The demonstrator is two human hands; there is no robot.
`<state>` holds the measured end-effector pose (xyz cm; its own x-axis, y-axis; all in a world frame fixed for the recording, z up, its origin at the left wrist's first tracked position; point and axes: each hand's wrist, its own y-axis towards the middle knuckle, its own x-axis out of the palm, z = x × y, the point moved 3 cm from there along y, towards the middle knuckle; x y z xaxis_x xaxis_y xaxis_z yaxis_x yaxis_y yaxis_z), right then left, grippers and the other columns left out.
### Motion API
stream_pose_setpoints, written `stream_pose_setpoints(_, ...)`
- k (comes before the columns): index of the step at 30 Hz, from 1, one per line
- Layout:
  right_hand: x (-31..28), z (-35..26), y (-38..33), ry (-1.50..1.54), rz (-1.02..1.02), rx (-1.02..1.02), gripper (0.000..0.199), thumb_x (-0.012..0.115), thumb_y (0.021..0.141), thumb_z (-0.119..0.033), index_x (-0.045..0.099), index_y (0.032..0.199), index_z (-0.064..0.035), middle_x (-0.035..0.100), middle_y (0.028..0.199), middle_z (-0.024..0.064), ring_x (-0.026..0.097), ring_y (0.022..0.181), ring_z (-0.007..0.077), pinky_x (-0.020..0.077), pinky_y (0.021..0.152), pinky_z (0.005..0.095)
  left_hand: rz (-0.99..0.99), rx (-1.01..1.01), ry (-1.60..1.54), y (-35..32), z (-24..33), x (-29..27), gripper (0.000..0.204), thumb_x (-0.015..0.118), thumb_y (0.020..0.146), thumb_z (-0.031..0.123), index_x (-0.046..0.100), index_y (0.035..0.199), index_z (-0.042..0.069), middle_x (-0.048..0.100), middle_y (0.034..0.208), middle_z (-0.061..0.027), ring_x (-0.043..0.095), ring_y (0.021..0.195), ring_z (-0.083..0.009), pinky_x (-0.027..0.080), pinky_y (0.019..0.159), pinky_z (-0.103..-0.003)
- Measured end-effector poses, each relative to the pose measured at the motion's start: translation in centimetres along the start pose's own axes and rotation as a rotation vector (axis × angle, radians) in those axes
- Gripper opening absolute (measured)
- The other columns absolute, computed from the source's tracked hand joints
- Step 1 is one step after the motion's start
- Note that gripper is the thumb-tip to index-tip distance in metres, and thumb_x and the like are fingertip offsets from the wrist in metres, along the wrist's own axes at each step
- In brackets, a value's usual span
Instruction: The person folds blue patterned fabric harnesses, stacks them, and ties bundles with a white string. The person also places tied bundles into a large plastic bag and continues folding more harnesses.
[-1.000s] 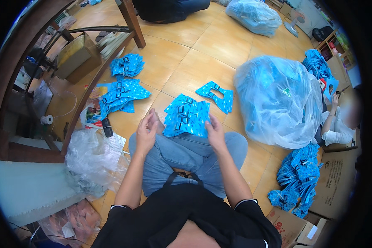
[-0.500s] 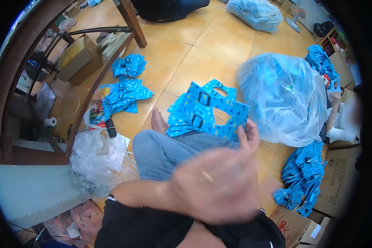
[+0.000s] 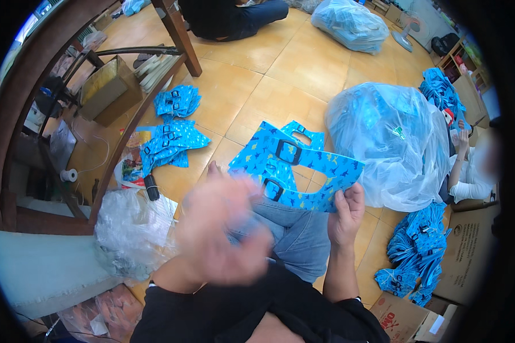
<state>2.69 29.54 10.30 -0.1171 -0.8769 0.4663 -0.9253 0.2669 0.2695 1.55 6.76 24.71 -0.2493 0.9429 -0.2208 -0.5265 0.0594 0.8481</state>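
My right hand [image 3: 348,211] pinches the right end of a flat blue patterned piece [image 3: 340,171] between thumb and fingers. The piece has a cut-out opening and black square frames like buckles, and it is held tilted above my jeans-clad leg. My left hand [image 3: 223,228] is smeared by motion, raised in front of my leg to the left of the piece. Whether it holds anything cannot be made out. Behind the held piece, a pile of similar blue pieces [image 3: 243,160] lies on the floor by my foot.
Two stacks of blue pieces [image 3: 174,140] lie left, beside a wooden frame [image 3: 180,37]. A large clear bag of blue pieces [image 3: 383,148] stands right, with bundles [image 3: 418,246] and cardboard boxes [image 3: 469,251] near it. Other people sit at the far side and right.
My left hand has swept left, away from my right hand and off my lap's middle. The held piece now appears tilted and slightly further right, still in my right hand.
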Motion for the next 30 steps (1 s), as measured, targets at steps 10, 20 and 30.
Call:
stream_pose_setpoints(10, 0.5, -1.2, 0.1, -0.272, 0.079, -0.069, 0.019, 0.055, 0.093, 0.0, 0.055, 0.113, -0.0021, 0.061, 0.111, 0.0094, 0.056, 0.103, 0.0158, 0.0431, 0.091, 0.0297, -0.284, -0.81, -0.433, -7.4, -9.6, 0.6, 0.021, 0.058, 0.093, 0.007, 0.059, 0.113, 0.002, 0.066, 0.104, -0.0066, 0.059, 0.099, -0.0123, 0.024, 0.113, -0.037)
stream_pose_setpoints(20, 1.3, -1.5, 0.4, -0.37, 0.003, -0.177, 0.014, 0.054, 0.093, 0.002, 0.056, 0.106, -0.0027, 0.059, 0.113, 0.0132, 0.056, 0.109, 0.0218, 0.0417, 0.096, 0.0343, -0.204, -0.742, -0.358, -8.0, -9.8, 0.5, 0.014, 0.058, 0.092, 0.004, 0.065, 0.105, 0.005, 0.068, 0.105, -0.0056, 0.062, 0.094, -0.0113, 0.014, 0.116, -0.043)
stream_pose_setpoints(30, 1.2, -1.2, 0.5, -0.285, 0.161, 0.073, 0.028, 0.054, 0.096, -0.006, 0.048, 0.123, -0.0025, 0.06, 0.097, 0.0055, 0.058, 0.087, 0.0093, 0.0463, 0.076, 0.0227, -0.127, -0.922, -0.591, -8.7, -9.7, 0.3, 0.036, 0.059, 0.093, 0.009, 0.05, 0.127, 0.002, 0.064, 0.102, -0.0079, 0.061, 0.086, -0.0139, 0.049, 0.076, -0.027)
